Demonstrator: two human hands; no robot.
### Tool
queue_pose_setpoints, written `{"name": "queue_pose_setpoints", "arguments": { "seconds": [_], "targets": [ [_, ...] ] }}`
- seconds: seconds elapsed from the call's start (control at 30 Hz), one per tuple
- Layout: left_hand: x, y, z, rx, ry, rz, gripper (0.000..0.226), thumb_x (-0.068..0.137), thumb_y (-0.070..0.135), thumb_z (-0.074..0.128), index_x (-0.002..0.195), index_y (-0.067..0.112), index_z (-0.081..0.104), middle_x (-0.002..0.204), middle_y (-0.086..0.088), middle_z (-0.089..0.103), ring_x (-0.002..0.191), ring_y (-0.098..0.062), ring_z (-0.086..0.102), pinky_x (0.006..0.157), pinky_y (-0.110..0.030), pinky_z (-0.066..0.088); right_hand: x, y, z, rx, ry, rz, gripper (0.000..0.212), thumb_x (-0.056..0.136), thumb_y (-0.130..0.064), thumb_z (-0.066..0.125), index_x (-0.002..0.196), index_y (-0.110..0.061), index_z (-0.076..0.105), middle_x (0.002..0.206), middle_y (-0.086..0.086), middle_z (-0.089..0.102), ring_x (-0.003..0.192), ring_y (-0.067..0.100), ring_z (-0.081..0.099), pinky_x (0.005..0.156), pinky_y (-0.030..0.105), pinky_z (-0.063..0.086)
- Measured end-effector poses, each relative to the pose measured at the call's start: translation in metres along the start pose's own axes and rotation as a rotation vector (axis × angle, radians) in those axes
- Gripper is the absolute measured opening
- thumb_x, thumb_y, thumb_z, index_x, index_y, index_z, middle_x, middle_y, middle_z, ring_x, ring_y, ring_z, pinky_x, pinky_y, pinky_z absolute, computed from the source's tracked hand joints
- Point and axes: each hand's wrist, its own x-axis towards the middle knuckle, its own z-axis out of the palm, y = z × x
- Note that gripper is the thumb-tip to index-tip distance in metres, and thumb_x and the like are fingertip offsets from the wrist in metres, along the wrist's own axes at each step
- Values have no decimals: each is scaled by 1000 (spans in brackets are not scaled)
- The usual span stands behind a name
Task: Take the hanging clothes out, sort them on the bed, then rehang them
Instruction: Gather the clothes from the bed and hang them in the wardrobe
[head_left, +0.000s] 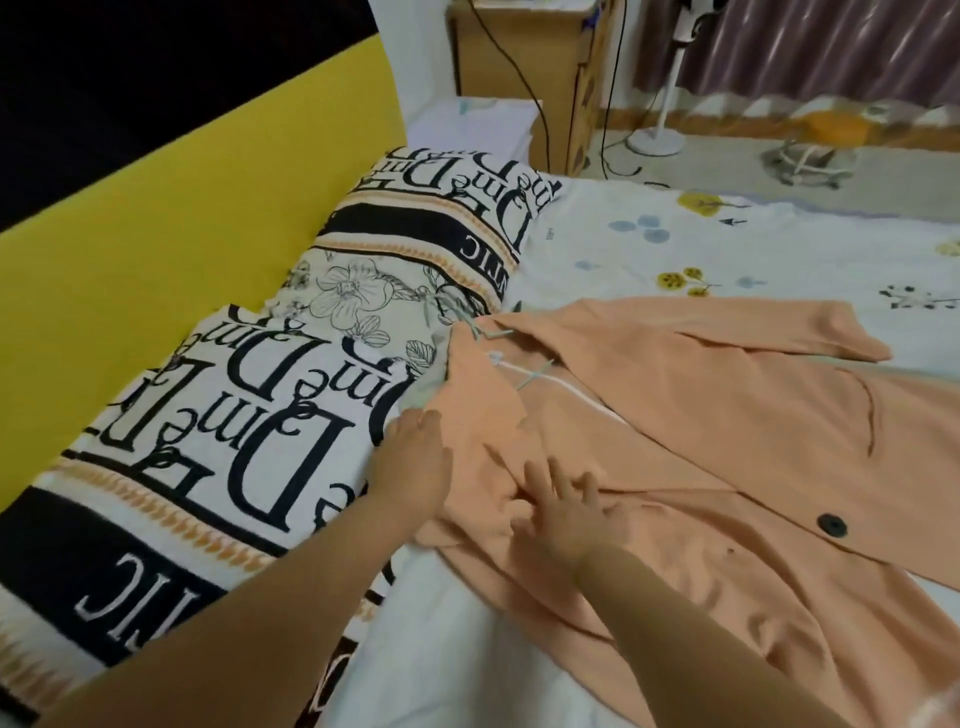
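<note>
The coat (675, 441) lies spread flat on the bed (649, 244), collar toward the pillows (218, 415), with a pale hanger (524, 371) still inside its neck. My left hand (410, 467) rests on the coat's near shoulder, right where the cloth meets the pillows; its fingers lie fairly straight on the fabric, though I cannot tell if they grip any of it. My right hand (566, 512) is flat on the coat's front, just beside the left, fingers spread and pressing the cloth. A dark button (832, 525) sits farther down the coat's front. Beyond the coat, off the bed, stand a nightstand (524, 78) and a fan stand (655, 136).
</note>
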Motion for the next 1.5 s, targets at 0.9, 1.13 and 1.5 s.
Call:
{"name": "queue_pose_setpoints", "arguments": {
  "seconds": [0.9, 1.13, 1.5],
  "targets": [
    [-25, 40, -25, -375, 114, 60, 17, 96, 18, 43, 86, 4, 42, 67, -8, 49, 76, -34, 58, 60, -32, 33, -97, 27, -4, 146, 24, -12, 75, 73, -62, 21, 132, -23, 46, 139, 6, 41, 128, 20, 39, 101, 29, 34],
    [-94, 91, -146, -318, 249, 310, 23, 97, 32, 40, 80, 17, 45, 65, 2, 45, 69, -23, 52, 58, -33, 28, -190, 33, -158, 271, 831, -47, 44, 81, -3, 59, 125, -2, 53, 128, 17, 51, 118, 35, 47, 99, 30, 33],
    [-247, 136, -306, -323, 487, 590, 31, 79, 56, 37, 64, 28, 41, 49, 8, 40, 49, -8, 42, 47, -22, 26, -384, 49, -329, -23, 1078, -2, 84, 80, -38, 66, 145, -19, 18, 155, 4, 15, 144, 25, 9, 112, 46, 11]
  ]
}}
